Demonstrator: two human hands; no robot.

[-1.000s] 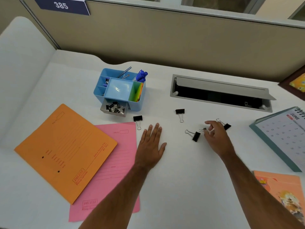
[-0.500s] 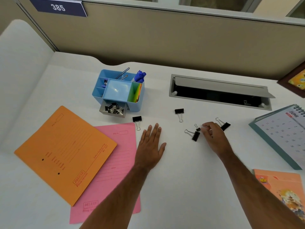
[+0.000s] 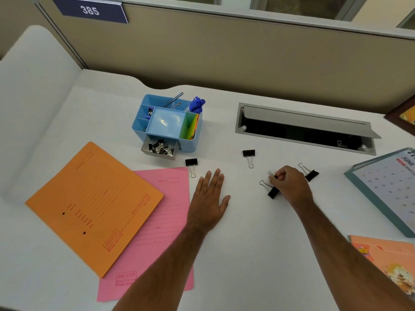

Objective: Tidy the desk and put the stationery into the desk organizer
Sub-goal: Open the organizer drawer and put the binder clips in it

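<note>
Right hand (image 3: 289,186): pinches one binder clip (image 3: 271,173) by its wire handle. Left hand (image 3: 210,198): flat on desk (image 3: 258,243). Advice: lift clear of neighbouring clip (image 3: 272,192); drop in organizer drawer (image 3: 160,149).

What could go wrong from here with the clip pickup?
1. The right hand pinches only the wire handle of a small binder clip, a thin hold that might slip on the way to the organizer drawer.
2. A second clip lies against that hand's fingers and could get dragged or knocked aside.
3. The drawer already looks well filled with clips, so more may spill.
</note>
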